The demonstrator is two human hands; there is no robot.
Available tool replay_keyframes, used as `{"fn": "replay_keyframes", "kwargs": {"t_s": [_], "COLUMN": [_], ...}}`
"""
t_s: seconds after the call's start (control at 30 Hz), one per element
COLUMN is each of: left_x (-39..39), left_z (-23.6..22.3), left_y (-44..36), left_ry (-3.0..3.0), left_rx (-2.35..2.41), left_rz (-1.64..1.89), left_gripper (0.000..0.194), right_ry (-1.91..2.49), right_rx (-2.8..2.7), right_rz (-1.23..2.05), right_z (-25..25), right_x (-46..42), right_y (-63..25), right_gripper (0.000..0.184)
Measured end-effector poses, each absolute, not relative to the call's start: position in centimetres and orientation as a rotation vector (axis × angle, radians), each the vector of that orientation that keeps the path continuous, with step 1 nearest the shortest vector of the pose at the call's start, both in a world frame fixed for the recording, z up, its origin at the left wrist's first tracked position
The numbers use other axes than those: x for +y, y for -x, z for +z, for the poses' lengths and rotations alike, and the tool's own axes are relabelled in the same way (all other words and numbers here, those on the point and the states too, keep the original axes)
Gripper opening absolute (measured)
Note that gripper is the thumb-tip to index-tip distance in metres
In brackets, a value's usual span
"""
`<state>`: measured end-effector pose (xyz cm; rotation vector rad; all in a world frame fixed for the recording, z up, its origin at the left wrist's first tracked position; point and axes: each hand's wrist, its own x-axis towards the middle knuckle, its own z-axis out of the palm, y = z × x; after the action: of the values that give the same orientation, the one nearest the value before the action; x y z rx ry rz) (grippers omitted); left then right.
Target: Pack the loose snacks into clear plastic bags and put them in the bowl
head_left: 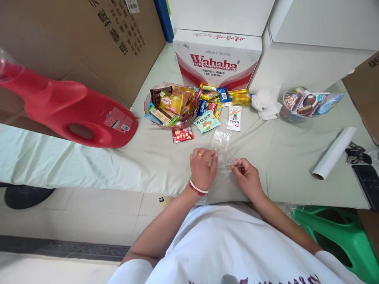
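A clear plastic bag stretches between my two hands, just above the table's front part. My left hand, with a ring and bracelets, pinches the bag's left side. On the other side, my right hand grips its edge between thumb and fingers. Beyond them lie a red snack packet, a light green packet and a white packet. Behind these sits a see-through bowl heaped with wrapped snacks, with several more wrapped snacks piled against its right side.
A big red jug stands at left by a cardboard box. At the back is a Wahaha water box. To the right are crumpled white tissue, a tub of packets, a white roll, keys and a phone.
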<state>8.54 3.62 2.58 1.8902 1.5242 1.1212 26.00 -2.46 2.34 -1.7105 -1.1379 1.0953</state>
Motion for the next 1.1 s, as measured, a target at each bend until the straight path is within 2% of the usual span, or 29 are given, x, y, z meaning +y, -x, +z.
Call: {"fn": "replay_keyframes", "kwargs": {"t_s": [0.17,0.23,0.33,0.47,0.53,0.63,0.73,0.8,0.87,0.93,1.0,1.1], "left_x": [6.1,5.7,4.1,1.9,1.1,0.1,-1.2,-2.1,-2.6,-2.2,-0.8,2.2], "left_z": [0.9,0.6,0.8,1.1,1.0,0.5,0.6,1.5,2.9,4.3,5.1,4.4], "left_y": [-7.4,-7.2,-7.5,-8.4,-8.6,-8.0,-6.4,-5.3,-5.0,-5.7,-7.0,-8.8], "left_ry": [-1.158,-1.132,-1.228,-1.399,-1.467,-1.471,-1.525,-1.677,-1.885,-2.06,-2.128,-1.96], "left_rx": [1.616,1.632,1.64,1.536,1.456,1.39,1.532,1.668,1.699,1.701,1.767,1.691], "left_rz": [1.294,1.324,1.338,1.314,1.27,1.172,1.093,1.106,1.138,1.107,0.951,0.641], "left_gripper": [0.027,0.028,0.024,0.021,0.021,0.018,0.012,0.034,0.055,0.063,0.057,0.031], "right_ry": [1.789,1.803,1.838,1.787,1.775,1.838,1.912,1.918,1.882,1.825,1.768,1.738], "right_rx": [-1.074,-1.13,-1.318,-1.642,-1.7,-1.705,-1.675,-1.653,-1.686,-1.779,-1.845,-1.757], "right_rz": [1.216,1.257,1.153,0.945,0.844,0.963,1.141,1.102,1.018,0.949,0.905,0.934], "right_z": [2.0,2.4,4.0,6.1,6.2,5.0,3.4,3.0,3.3,3.9,4.6,4.9], "right_x": [-4.7,-5.3,-5.2,-3.0,-1.1,1.8,3.5,3.6,3.1,2.7,2.6,3.0], "right_y": [-28.5,-29.9,-32.5,-35.4,-35.4,-33.2,-30.0,-28.2,-26.8,-25.9,-25.4,-26.2], "right_gripper": [0.026,0.029,0.03,0.067,0.073,0.062,0.025,0.01,0.006,0.005,0.004,0.007]}}
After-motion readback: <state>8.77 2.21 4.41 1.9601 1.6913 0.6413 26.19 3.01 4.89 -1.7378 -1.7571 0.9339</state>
